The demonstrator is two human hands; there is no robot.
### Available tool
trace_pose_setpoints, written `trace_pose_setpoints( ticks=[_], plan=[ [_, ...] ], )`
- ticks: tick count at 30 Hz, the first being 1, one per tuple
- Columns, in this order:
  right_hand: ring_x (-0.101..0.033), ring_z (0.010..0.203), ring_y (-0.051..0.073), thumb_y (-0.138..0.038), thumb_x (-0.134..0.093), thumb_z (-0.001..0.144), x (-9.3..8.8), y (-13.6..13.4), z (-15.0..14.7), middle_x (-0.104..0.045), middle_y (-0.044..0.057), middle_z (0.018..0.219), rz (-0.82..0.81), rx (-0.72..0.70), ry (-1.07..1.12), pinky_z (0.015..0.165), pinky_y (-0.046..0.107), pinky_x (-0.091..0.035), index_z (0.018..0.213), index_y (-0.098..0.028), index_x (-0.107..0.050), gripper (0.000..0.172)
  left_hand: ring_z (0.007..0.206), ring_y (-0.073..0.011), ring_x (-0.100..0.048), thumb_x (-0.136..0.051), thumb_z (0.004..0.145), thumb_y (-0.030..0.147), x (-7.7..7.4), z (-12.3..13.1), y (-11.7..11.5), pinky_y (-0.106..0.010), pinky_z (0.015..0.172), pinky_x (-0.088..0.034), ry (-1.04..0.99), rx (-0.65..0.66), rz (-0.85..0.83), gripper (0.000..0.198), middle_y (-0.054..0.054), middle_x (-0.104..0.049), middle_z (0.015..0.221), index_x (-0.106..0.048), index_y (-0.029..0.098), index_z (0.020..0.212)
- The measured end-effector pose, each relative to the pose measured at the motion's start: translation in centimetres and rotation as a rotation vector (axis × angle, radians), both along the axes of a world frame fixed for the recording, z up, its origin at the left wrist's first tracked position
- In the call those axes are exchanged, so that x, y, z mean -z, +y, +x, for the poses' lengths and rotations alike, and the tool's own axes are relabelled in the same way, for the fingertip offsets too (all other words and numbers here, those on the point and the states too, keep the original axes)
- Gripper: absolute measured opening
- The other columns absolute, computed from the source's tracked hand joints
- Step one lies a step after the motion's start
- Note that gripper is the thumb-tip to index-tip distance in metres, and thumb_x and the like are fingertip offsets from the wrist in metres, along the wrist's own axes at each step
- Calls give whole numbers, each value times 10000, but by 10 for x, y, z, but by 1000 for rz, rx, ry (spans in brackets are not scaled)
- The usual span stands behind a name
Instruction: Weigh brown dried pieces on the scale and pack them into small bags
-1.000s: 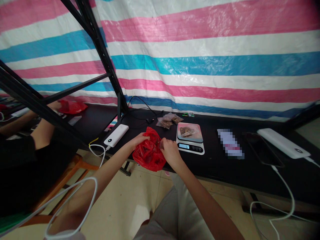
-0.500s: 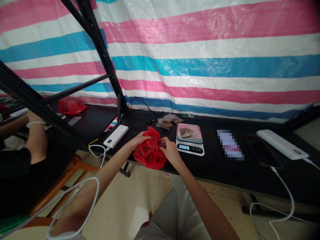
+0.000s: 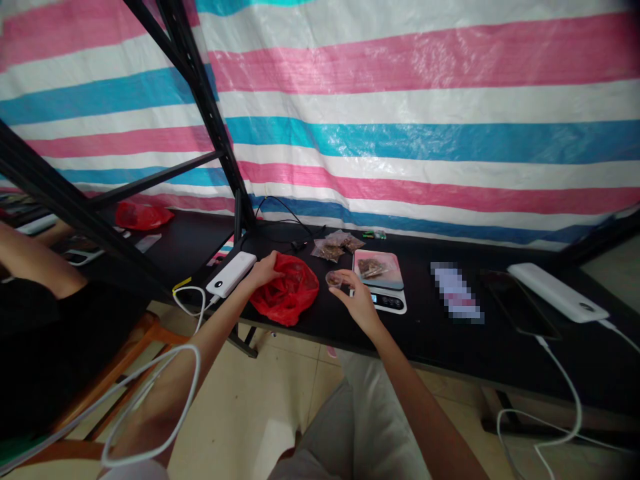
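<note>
A red plastic bag [image 3: 287,303] lies on the black table with its mouth spread wide. My left hand [image 3: 264,271] grips the bag's left rim. Between the thumb and fingers of my right hand [image 3: 356,297] is a small clear cup [image 3: 333,280], held just right of the bag; its contents are too small to make out. Close by on the right is a white kitchen scale [image 3: 395,301]. On its pan rests a clear packet of brown pieces [image 3: 373,267]. Several similar packets [image 3: 331,249] are heaped behind my right hand.
A white power bank [image 3: 233,275] with a cable sits left of the bag. To the right are a blurred-out item [image 3: 457,293], a dark phone [image 3: 523,307] and another white power bank [image 3: 557,291]. A black metal frame [image 3: 215,127] rises at left, beside another person's arm [image 3: 45,260].
My right hand has come out of the red bag, moving right with the clear cup. The bag's mouth is now wider, and my left hand has shifted left along with its rim.
</note>
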State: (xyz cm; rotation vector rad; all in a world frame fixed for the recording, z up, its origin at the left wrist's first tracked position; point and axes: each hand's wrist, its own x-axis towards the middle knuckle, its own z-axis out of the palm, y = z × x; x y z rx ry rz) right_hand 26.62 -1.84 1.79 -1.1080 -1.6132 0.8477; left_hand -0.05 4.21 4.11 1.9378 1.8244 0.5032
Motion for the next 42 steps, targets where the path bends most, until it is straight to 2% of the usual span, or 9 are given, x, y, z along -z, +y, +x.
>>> trace_pose_setpoints(
  ticks=[4, 8, 12, 17, 22, 29, 33, 36, 42],
  plan=[
    [-587, 974, 235, -382, -629, 705, -14, -1, 38, -628, 78, 1081, 49, 112, -71, 784, 370, -449, 1023, -210, -548, 370, 1163, -314, -453, -738, 532, 341, -17, -4, 1, -439, 938, -371, -22, 137, 78, 760, -126, -489, 1259, -438, 186, 1212],
    [-586, 936, 237, -428, -615, 706, -21, 1, 85, -625, 85, 1068, 75, 233, -150, 777, 376, -447, 1013, -207, -565, 382, 1226, -255, -397, -597, 715, 397, -41, 13, -4, -413, 1010, -312, -180, 267, 207, 618, -98, -429, 1326, -394, 199, 1265],
    [-582, 938, 244, -427, -609, 708, -25, 6, 126, -631, 94, 1050, 84, 301, -219, 771, 383, -442, 1057, -198, -551, 422, 1166, -208, -460, -532, 793, 371, -55, 71, -9, -345, 1006, -328, -211, 530, 278, 456, -76, -512, 1250, -470, 191, 1208],
    [-587, 903, 238, -394, -603, 714, -31, 13, 155, -641, 94, 1029, 102, 351, -303, 765, 386, -438, 1051, -194, -556, 395, 1171, -251, -450, -578, 756, 433, -39, 168, 9, -365, 998, -324, -4, 741, 345, 562, -132, -508, 1257, -471, 137, 1221],
    [-589, 880, 220, -355, -582, 734, -31, 12, 165, -642, 66, 1017, 136, 336, -416, 774, 377, -436, 1044, -212, -555, 342, 1174, -312, -438, -576, 723, 523, -12, 229, 32, -468, 999, -285, 185, 669, 302, 673, -179, -503, 1251, -453, 119, 1246],
    [-568, 898, 211, -295, -566, 760, -33, 15, 168, -635, 34, 1032, 173, 330, -645, 797, 366, -411, 1064, -231, -549, 311, 1169, -287, -464, -625, 730, 396, 5, 247, 35, -447, 994, -320, 2, 612, 363, 691, -170, -487, 1286, -379, 115, 1312],
    [-556, 902, 219, -272, -558, 773, -48, 19, 162, -638, 28, 1028, 213, 373, -772, 771, 354, -386, 1059, -242, -556, 287, 1100, -257, -524, -683, 681, 324, 6, 246, 38, -398, 962, -383, -233, 534, 391, 560, -131, -580, 1180, -535, 138, 1188],
    [-541, 936, 229, -260, -557, 783, -68, 21, 154, -633, 28, 1044, 259, 369, -854, 760, 347, -362, 1070, -259, -554, 288, 954, -217, -599, -696, 659, 295, 2, 245, 37, -361, 870, -464, -567, 422, 412, 482, -112, -632, 1073, -599, 143, 1107],
    [-523, 966, 240, -293, -536, 819, -120, 26, 139, -629, 65, 1034, 461, 334, -953, 772, 341, -327, 1093, -228, -536, 282, 813, -187, -640, -722, 615, 253, -16, 242, 28, -323, 768, -511, -1088, 395, 224, 409, -117, -668, 977, -652, 115, 993]
  ],
)
